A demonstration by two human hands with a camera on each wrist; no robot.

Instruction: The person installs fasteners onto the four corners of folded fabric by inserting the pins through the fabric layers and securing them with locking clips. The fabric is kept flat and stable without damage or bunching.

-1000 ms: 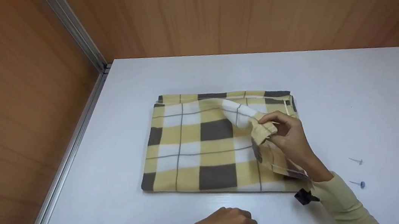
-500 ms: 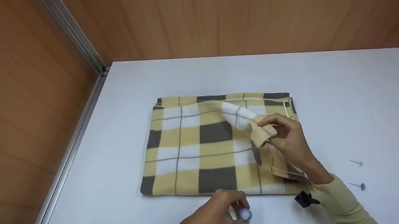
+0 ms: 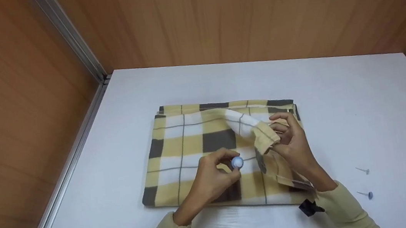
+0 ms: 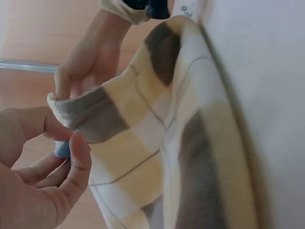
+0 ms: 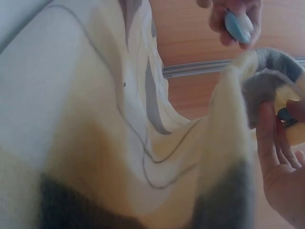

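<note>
Fingers of the left hand [image 3: 212, 176] clamp a small, round, blue-and-white cap-like piece [image 3: 237, 162]; to their right, those of the right hand [image 3: 295, 144] pinch a lifted corner of the yellow, white and grey checked cloth [image 3: 181, 143], folded beneath.

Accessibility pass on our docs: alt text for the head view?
The left hand pinches a blue cap over a folded checked cloth, while the right hand holds up a flap of it. Two pins lie to the right on the white table.
</note>
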